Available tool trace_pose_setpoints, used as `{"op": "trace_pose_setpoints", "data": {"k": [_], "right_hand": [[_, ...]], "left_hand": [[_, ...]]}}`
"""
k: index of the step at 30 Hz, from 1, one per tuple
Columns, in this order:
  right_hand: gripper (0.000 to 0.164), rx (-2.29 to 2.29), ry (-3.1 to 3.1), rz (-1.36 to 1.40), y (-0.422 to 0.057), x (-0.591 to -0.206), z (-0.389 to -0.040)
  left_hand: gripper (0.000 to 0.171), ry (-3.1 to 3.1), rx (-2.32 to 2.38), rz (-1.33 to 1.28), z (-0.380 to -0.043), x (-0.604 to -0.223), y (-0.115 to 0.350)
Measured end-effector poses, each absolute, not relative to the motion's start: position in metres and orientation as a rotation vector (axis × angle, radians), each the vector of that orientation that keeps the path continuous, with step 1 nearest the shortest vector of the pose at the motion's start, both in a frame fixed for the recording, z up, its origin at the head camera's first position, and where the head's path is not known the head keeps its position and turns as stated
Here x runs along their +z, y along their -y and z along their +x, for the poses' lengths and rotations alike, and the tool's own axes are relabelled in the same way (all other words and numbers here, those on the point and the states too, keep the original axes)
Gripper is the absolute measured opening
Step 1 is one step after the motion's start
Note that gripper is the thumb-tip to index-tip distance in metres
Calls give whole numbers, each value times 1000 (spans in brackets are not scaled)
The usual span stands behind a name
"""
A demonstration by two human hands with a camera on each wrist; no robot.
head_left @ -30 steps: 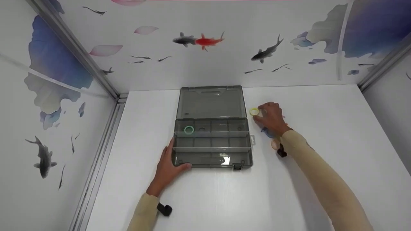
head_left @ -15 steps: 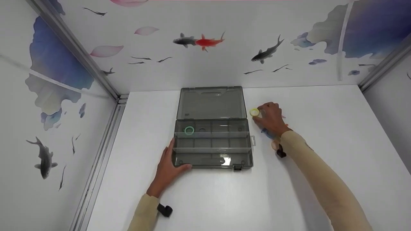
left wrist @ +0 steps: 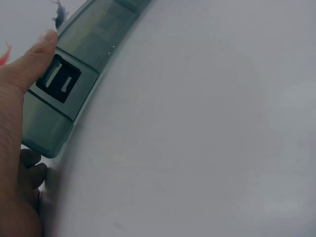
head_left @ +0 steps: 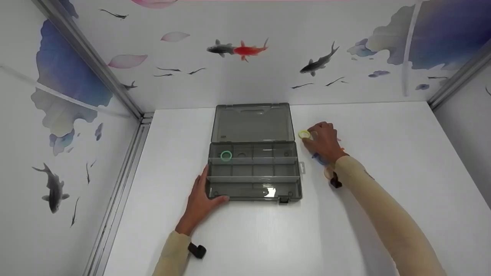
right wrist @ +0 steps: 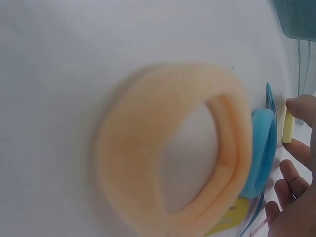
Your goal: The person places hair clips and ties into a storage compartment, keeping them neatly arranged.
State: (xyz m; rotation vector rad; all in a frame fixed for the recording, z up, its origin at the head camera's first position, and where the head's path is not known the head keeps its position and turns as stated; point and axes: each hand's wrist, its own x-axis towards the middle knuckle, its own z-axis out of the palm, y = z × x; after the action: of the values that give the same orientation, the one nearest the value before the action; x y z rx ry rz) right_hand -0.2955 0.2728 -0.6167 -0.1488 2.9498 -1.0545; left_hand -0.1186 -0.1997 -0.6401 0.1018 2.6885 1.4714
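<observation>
A smoky-grey storage box [head_left: 253,170] stands with its lid laid back, its tray split into compartments. My left hand [head_left: 200,201] holds the near-left corner, thumb on the front wall and fingers along the left side. The left wrist view shows that thumb beside the black latch [left wrist: 58,78]. Right of the lid, my right hand [head_left: 324,142] pinches a yellow hair tie [head_left: 299,134] between thumb and forefinger; the right wrist view shows the hair tie [right wrist: 288,127] edge-on. A mint-green hair tie [head_left: 221,156] is in the back-left compartment.
Under and beside the right forearm lie a peach hair tie [right wrist: 133,148], a blue hair tie [right wrist: 257,170] and a yellow piece [right wrist: 232,217], partly hidden by the hand and sleeve. White panels with painted fish surround the white table [head_left: 253,237].
Almost nothing moves. My right hand keeps its pinch on the yellow hair tie beside the lid, and my left hand stays on the box corner.
</observation>
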Motion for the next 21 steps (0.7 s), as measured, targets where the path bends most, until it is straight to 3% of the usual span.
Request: {"op": "trace_pose_setpoints", "data": {"k": [21], "right_hand": [[37,-1096,-3035,-513,-272,-584,-272]], "left_hand": [[125,-2698,1468,140,-121,-643,201]]}}
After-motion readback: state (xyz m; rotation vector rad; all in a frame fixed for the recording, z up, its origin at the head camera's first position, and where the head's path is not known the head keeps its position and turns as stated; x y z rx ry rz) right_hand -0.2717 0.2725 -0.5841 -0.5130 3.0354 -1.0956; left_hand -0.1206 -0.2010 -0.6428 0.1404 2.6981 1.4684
